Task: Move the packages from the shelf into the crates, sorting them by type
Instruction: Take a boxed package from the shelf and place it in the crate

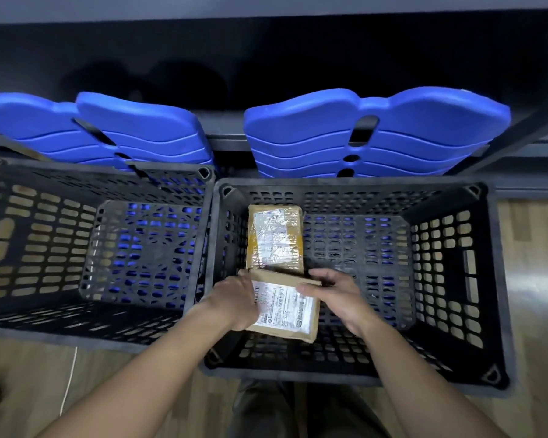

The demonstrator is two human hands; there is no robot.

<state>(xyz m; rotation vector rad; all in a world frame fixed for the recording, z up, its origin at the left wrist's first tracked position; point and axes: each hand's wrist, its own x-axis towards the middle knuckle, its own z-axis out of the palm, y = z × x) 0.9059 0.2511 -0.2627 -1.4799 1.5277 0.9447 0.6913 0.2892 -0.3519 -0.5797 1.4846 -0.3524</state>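
Two black perforated crates stand side by side on the floor. The left crate (45, 330) has nothing in it. A taped cardboard box (274, 238) with a white label lies at the far left of the right crate's (500, 279) bottom. Just in front of it, a second cardboard box (287, 308) with a white label is held inside the right crate by both hands. My left hand (234, 300) grips its left edge and my right hand (336, 295) grips its top right corner.
Two stacks of blue plastic lids or stools (370, 131) lean against a dark shelf (266, 58) behind the crates. Wooden floor (535, 279) shows at right and below. A thin white cord (70, 374) runs along the floor near the left crate.
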